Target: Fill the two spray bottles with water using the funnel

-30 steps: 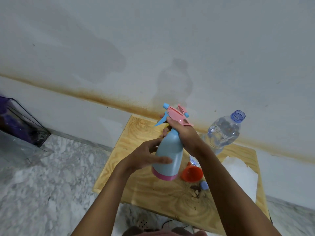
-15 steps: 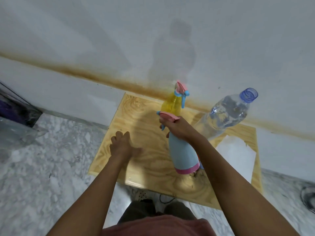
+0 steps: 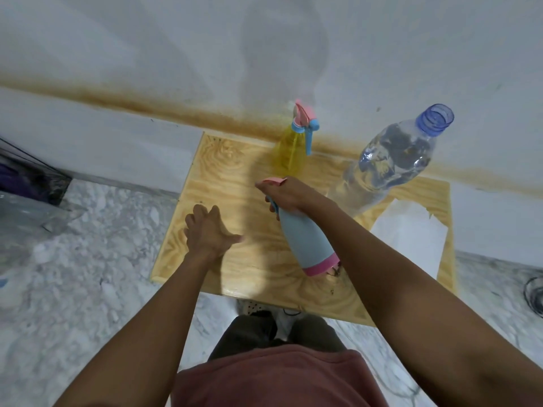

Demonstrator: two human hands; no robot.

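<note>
My right hand [image 3: 289,195] grips the neck and pink spray head of a light blue spray bottle [image 3: 305,242] with a pink base, held just over the wooden board [image 3: 223,183]. A yellow spray bottle [image 3: 291,151] with a pink and blue head stands at the board's back edge by the wall. To its right stands a large clear water bottle [image 3: 390,163], uncapped, with a blue neck ring. My left hand [image 3: 207,233] hovers over the board's left part, fingers relaxed, holding nothing. The funnel is hidden from view.
A white sheet [image 3: 411,236] lies on the board's right side. The board sits on a marble floor [image 3: 88,259] against a stained white wall. A dark clear-walled container [image 3: 26,177] is at far left, and a cable [image 3: 533,292] at far right.
My left hand let go of the blue bottle and moved left over the board. My right hand lowered the bottle toward the board. The view tipped down, revealing the yellow bottle.
</note>
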